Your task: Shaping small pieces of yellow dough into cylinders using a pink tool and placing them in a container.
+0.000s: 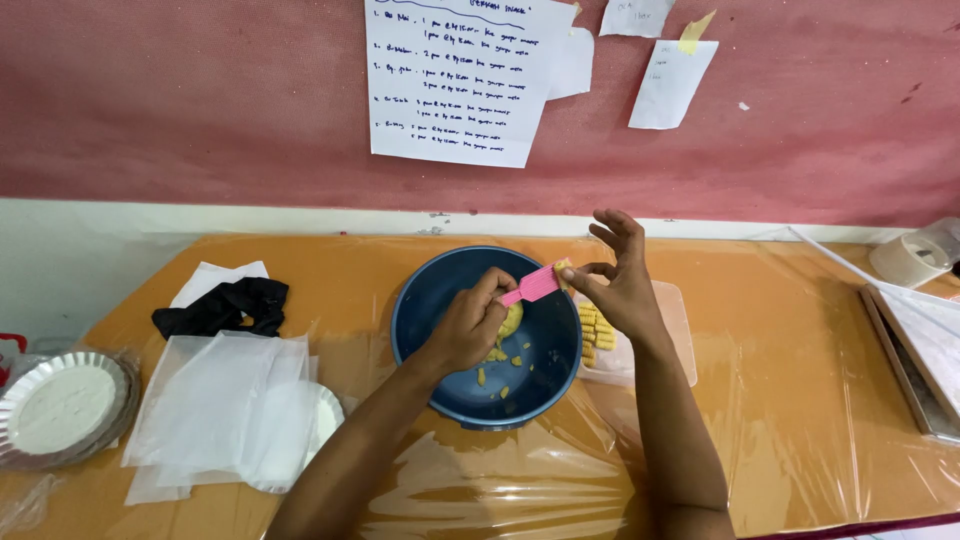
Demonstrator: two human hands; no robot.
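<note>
My left hand (468, 325) is over a dark blue bowl (420, 300) and grips a pink flat tool (533, 285) together with a lump of yellow dough (511, 320). My right hand (618, 280) hovers at the bowl's right rim, thumb and forefinger pinching a small yellow dough piece (563, 266) at the tool's tip, the other fingers spread. Loose yellow crumbs (497, 372) lie on the bowl's bottom. Beside the bowl, a clear plastic tray (680, 340) holds several ridged yellow pieces (595, 330), partly hidden by my right wrist.
The table (780, 400) is covered with orange cloth under clear plastic. Left of the bowl lie translucent sheets (220, 410), a black cloth (225, 305) and a foil plate of white powder (62, 408). A tape roll (905, 260) and flat board (915, 350) sit at right. Papers hang on the red wall.
</note>
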